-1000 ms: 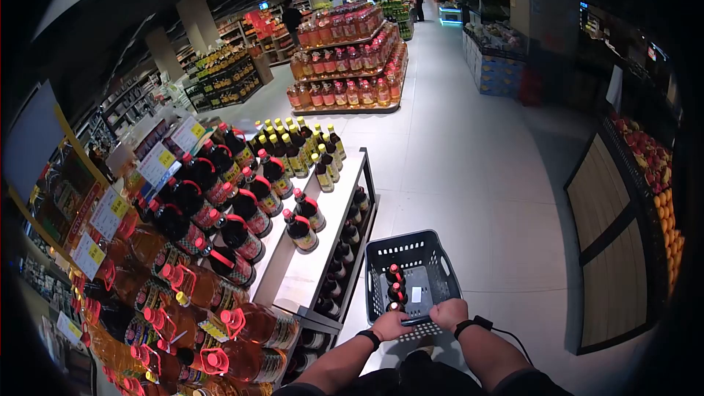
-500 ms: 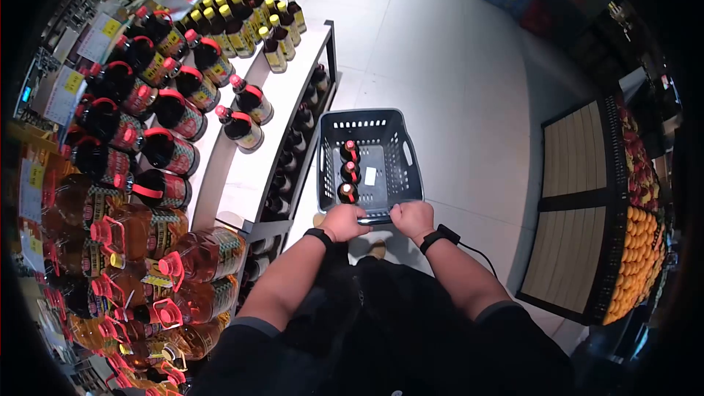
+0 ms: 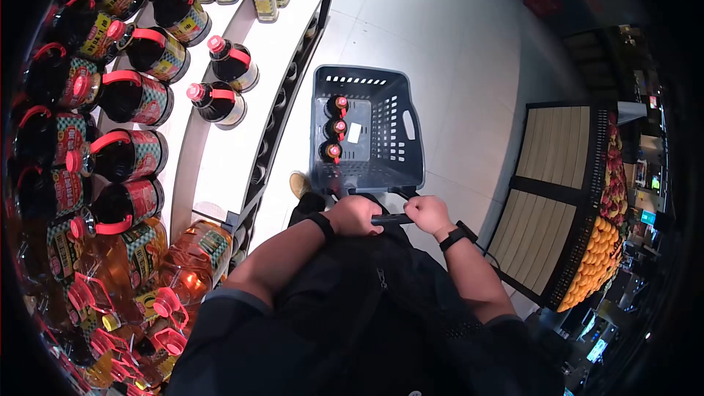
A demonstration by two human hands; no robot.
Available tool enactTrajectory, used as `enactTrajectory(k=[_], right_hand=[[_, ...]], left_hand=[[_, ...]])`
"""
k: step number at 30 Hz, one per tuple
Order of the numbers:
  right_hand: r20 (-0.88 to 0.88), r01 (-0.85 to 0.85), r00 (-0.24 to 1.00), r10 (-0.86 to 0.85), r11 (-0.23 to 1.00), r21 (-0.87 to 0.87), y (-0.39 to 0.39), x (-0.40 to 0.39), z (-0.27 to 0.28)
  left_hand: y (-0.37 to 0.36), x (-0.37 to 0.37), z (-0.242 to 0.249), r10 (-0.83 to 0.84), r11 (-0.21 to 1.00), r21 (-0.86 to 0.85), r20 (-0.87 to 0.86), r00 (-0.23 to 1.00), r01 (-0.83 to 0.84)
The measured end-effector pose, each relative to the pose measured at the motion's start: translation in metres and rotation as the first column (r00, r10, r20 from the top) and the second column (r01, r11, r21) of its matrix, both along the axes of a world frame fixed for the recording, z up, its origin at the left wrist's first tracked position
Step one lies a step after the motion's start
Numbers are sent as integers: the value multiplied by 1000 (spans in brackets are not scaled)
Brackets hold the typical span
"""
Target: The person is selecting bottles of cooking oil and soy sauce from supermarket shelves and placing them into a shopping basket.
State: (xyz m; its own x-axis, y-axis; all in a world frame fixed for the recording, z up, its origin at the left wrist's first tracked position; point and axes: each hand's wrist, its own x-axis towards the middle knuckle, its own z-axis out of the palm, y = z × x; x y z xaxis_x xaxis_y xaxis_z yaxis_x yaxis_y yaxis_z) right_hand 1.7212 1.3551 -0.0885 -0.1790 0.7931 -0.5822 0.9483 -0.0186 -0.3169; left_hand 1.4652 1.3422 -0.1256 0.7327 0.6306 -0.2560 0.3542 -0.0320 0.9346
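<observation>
My left hand (image 3: 354, 215) and my right hand (image 3: 429, 214) are closed around a dark bar handle (image 3: 391, 219), one near each end. The handle belongs to a grey plastic basket (image 3: 400, 95) with slotted walls, just ahead of my body. Inside, three dark bottles (image 3: 335, 127) with red caps stand in a row along the left side. Beside them a white label (image 3: 354, 133) shows on the basket's bottom.
On my left, a white shelf (image 3: 253, 121) carries large red-capped bottles of dark liquid (image 3: 139, 95) and amber oil jugs (image 3: 187, 264). A slatted wooden stand (image 3: 554, 150) with orange fruit (image 3: 592, 264) is on the right. One shoe (image 3: 299, 184) shows left of the basket on the pale floor.
The handle now sits nearer my body, with a wider gap between it and the basket's rim. Shelf bottles appear larger and shifted left. A shoe has come forward beside the basket.
</observation>
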Motion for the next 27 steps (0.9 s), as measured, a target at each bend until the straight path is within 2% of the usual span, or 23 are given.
enactTrajectory(k=[2,3,4,5,8,9,11,12,13,14,16,17,19,20,21,23,24,26,27], right_hand=[[44,-19,999,32,966,-258,34,-8,-2],[-64,-45,998,27,953,-299,49,-9,-13],[-121,-19,992,-37,902,-431,68,-11,-30],[-164,-1,980,-109,831,-556,89,-13,-49],[-267,-75,956,-119,783,-618,145,-40,-123],[-277,-72,951,-136,776,-627,161,-52,-153],[-234,-191,969,82,848,-494,190,-73,-217],[-285,-415,906,311,781,-466,204,-74,-281],[-334,-617,787,519,664,-422,213,-75,-341],[-354,-617,787,505,653,-439,215,-81,-364],[-119,-524,814,569,630,-574,223,-103,-399],[-137,-526,814,564,617,-585,225,-113,-415],[-259,-632,746,614,530,-565,225,-125,-440],[-183,-553,788,588,544,-631,220,-132,-451],[-193,-554,786,588,531,-641,213,-134,-467],[-180,-548,811,557,613,-570,195,-135,-496],[-188,-551,808,559,600,-581,184,-134,-509],[-193,-444,895,402,845,-298,162,-130,-535],[-198,-449,893,404,836,-315,157,-128,-551]], left_hand=[[11,-5,-3,2,1000,-20,-5,1000,-2],[15,-6,-4,12,1000,-25,-12,1000,-12],[19,-3,-7,15,999,37,-91,996,-11],[25,-5,-10,24,1000,7,-95,995,-23],[41,-12,-16,119,993,32,-75,990,-117],[42,-16,-21,157,987,58,-73,985,-153],[51,-23,-23,114,993,40,-143,983,-109],[52,-23,-29,115,993,49,-134,984,-109],[52,-23,-38,116,992,58,-124,985,-110],[50,-22,-49,61,998,6,-110,992,-61],[63,-27,-48,120,993,-10,-23,993,-120],[69,-30,-50,121,992,-37,5,993,-121],[75,-34,-59,119,990,-76,32,992,-116],[75,-36,-64,118,989,-93,61,991,-112],[74,-37,-71,122,987,-110,60,991,-115],[71,-36,-84,180,981,-96,126,976,-169],[68,-31,-90,176,984,-17,100,979,-175],[61,-26,-106,153,988,4,108,982,-155],[56,-24,-113,124,991,40,118,985,-129]])
